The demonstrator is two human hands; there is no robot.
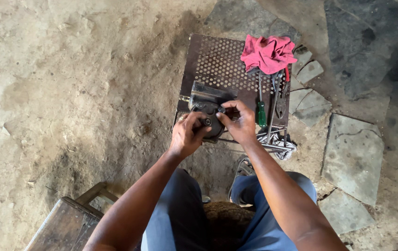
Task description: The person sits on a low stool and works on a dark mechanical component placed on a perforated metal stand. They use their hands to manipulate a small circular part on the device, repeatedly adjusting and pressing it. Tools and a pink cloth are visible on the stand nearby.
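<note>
Both closed around one dark metal part (209,120) at the near edge of the perforated plate (217,58), left hand (187,135) steadying, right hand (241,123) pinching its top; screwdriver (261,109), pliers (280,100) and pink rag (268,53) within reach just right.

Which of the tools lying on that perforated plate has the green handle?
The screwdriver, lying just right of the right hand. The pliers beside it show red handles near the pink rag.
</note>
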